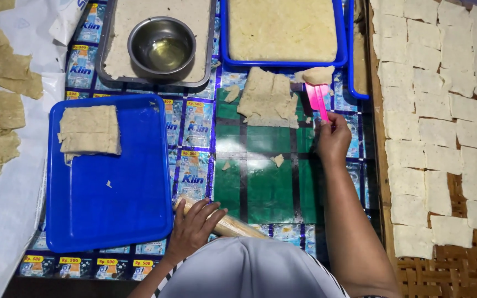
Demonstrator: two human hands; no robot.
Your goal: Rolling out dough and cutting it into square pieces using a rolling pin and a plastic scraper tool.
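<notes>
Far left, 9 o'clock: yellowish dough pieces (1,83) spread on white sheeting (1,221).

Blue tray (111,209) at 8 o'clock, folded dough slab (89,129) in its upper-left corner, rest of tray bare apart from a crumb.

Left hand (191,226) at 6 o'clock, fingers wrapped over the near end of a wooden rolling pin (233,226). Pin lies flat on the tabletop, long axis running 10 to 4 o'clock, far end hidden under grey clothing.

At 11 o'clock a grey tray (111,33) of dough with a steel bowl (161,47) of clear liquid on it, likely oil.

Centre, 12 o'clock: ragged dough sheet (266,99) on the green mat (266,182), scraps around it. Behind it a blue tub (338,55) full of dough.

Right hand (332,138) at 1 o'clock, fingers pinched shut on the handle of a pink scraper (317,96). Scraper axis near vertical, blade end pointing to 12 o'clock, a dough lump (318,74) touching its tip, just beside the sheet's right edge.

My read: portioning step, scraper moving or cutting dough next to the sheet, pin parked. Next move needs the lump seated on the sheet or mat, then a two-handed grip on the pin.

Right, 3 o'clock: woven rack (459,265) covered with pale cut squares (437,127) in rows.
</notes>
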